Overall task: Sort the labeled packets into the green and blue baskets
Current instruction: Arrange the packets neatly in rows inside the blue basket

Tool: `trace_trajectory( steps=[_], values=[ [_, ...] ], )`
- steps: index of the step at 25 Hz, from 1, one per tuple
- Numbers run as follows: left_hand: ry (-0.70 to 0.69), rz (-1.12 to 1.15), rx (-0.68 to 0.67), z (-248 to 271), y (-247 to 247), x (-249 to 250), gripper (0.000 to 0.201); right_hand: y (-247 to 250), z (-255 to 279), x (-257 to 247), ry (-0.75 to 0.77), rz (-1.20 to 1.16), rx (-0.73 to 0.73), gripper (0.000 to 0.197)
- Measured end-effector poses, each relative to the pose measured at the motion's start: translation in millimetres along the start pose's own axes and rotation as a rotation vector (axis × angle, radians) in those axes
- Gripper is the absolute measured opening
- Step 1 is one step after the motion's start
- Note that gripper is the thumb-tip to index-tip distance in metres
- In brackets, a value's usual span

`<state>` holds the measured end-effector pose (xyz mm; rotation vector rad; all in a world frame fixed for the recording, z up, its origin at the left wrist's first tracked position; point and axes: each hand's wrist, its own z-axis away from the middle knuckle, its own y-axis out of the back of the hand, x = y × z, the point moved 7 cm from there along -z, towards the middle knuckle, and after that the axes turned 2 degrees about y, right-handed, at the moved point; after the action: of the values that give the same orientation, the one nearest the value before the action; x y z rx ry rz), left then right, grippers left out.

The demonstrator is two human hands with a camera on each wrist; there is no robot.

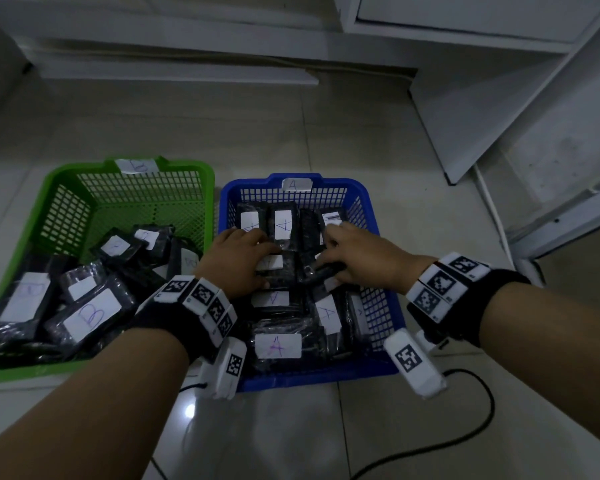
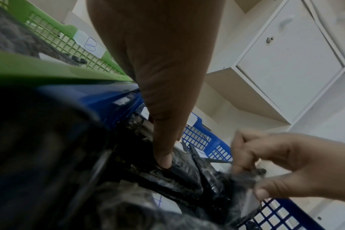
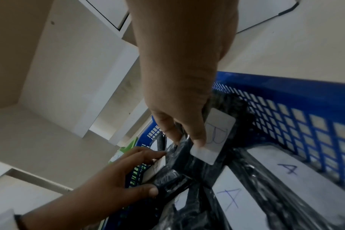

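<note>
The right hand (image 3: 179, 87) pinches a black packet labeled B (image 3: 213, 138) inside the blue basket (image 1: 385, 306), its lower half hidden under neighbours. The left hand (image 1: 238, 261) lies spread on A-labeled packets (image 1: 278, 346), thumb pressing one. The green basket (image 1: 66, 181) beside holds B-labeled packets (image 1: 89, 315); several labels are too faint to read.

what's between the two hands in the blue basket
Black wrapped packets fill the gap between the left hand and right hand in the head view.
</note>
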<state>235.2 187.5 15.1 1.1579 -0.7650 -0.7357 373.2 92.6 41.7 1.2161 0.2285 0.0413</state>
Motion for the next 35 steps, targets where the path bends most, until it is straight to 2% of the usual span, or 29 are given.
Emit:
trace_trajectory(
  steps=[2,4,5,7,8,9,11,12,14,15,17,18,19,20,23,27,31,35],
  values=[
    [0.008,0.002,0.002,0.0,-0.7,-0.7,0.067,-3.2,6.1,-1.1,-0.02,-0.171,-0.002,0.029],
    [0.012,0.01,0.012,0.5,1.3,-0.6,0.067,-5.3,7.4,3.6,-0.094,-0.286,-0.026,0.021],
    [-0.01,0.052,0.037,1.8,4.7,2.3,0.063,-0.7,7.2,6.0,-0.135,-0.335,-0.004,0.017],
    [-0.109,0.23,0.048,6.4,12.2,14.6,0.042,12.6,7.8,12.3,-0.219,-0.435,0.083,0.012],
    [-0.143,0.324,-0.033,9.7,10.9,22.3,0.033,18.2,9.2,15.3,-0.257,-0.478,0.127,0.012],
    [-0.157,0.378,-0.173,14.6,4.1,31.6,0.031,20.6,12.8,16.7,-0.304,-0.516,0.143,0.013],
    [-0.163,0.365,-0.418,25.3,-13.8,46.0,0.033,9.2,19.0,15.3,-0.403,-0.504,0.021,0.015],
    [-0.167,0.33,-0.466,28.3,-20.4,49.2,0.033,-5.8,22.0,12.2,-0.442,-0.427,-0.118,0.017],
    [-0.184,0.318,-0.469,31.0,-24.4,51.8,0.032,-36.6,30.1,2.1,-0.494,-0.282,-0.343,0.023],
    [-0.186,0.338,-0.451,31.2,-22.0,52.1,0.033,-46.0,33.6,-2.9,-0.518,-0.269,-0.372,0.024],
    [-0.186,0.353,-0.427,30.4,-18.8,52.7,0.04,-56.7,39.3,-9.9,-0.549,-0.367,-0.31,0.02],
    [-0.186,0.347,-0.437,29.5,-19.4,54.3,0.042,-58.7,41.3,-10.8,-0.562,-0.422,-0.257,0.038],
    [-0.187,0.342,-0.467,28.8,-23.2,57.0,0.043,-54.9,45.4,-14.6,-0.56,-0.464,-0.212,0.052],
    [-0.191,0.339,-0.504,28.0,-27.7,60.6,0.042,-54.8,47.6,-13.4,-0.555,-0.484,-0.178,0.058],
    [-0.214,0.314,-0.576,27.2,-36.5,68.4,0.041,-52.6,52.9,-10.1,-0.566,-0.458,-0.167,0.06],
    [-0.197,0.335,-0.559,24.5,-33.0,70.6,0.054,-57.0,50.1,-15.6,-0.5,-0.448,-0.268,0.055],
    [-0.191,0.299,-0.57,23.1,-32.9,70.7,0.069,-58.3,45.6,-14.4,-0.454,-0.485,-0.374,0.059],
    [-0.152,0.33,-0.557,19.2,-39.2,60.0,0.067,-47.9,42.8,-19.2,-0.343,-0.234,-0.404,0.054]
  ],
)
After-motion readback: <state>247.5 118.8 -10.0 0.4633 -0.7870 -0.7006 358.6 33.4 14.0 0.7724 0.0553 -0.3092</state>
